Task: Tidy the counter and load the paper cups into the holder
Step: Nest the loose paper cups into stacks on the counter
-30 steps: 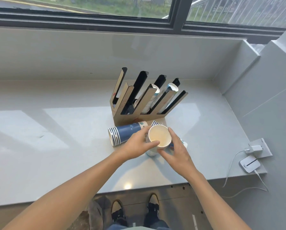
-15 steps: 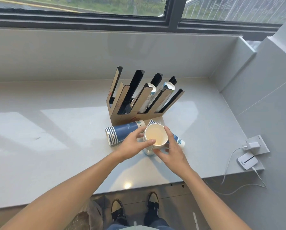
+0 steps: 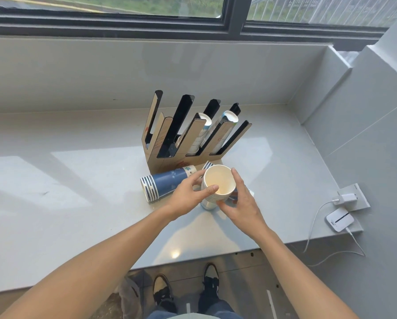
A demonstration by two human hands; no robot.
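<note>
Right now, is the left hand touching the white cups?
Touching. The head view shows the left hand's thumb pressed on the rim of the white cups, fingers wrapped behind.

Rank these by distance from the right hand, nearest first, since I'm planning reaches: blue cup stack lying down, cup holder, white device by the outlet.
1. Blue cup stack, lying just left of the right hand.
2. Cup holder, behind it.
3. White device, far right, counter's edge.

Bare forearms, jeans, black-and-white sneakers.
</note>
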